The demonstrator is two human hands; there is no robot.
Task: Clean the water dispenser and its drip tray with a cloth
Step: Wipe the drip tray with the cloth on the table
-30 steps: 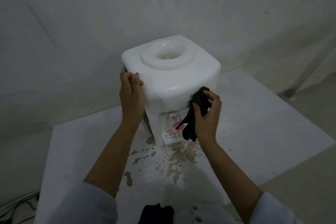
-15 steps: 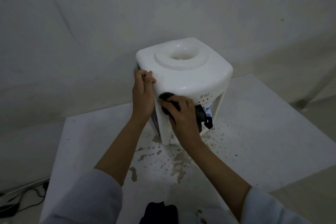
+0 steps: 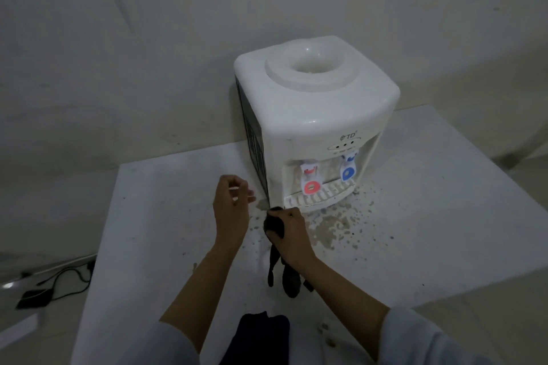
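The white water dispenser (image 3: 314,115) stands at the back of a white table (image 3: 430,231), close to the wall (image 3: 148,38). Its drip tray (image 3: 318,194) sits at the bottom of its front, under a red tap (image 3: 310,182) and a blue tap (image 3: 347,170). The right hand (image 3: 292,234) is at the dispenser's bottom front corner, just left of the drip tray. Its fingers curl tight around a black cloth (image 3: 277,249), and the cloth's ends hang down toward the table. The left hand (image 3: 232,207) is in the air just left of the dispenser. Its fingers are loosely bent and hold nothing. Brown wet spots (image 3: 332,224) dot the table in front of the dispenser. A black cable (image 3: 68,278) lies on the floor, far left of the dispenser.
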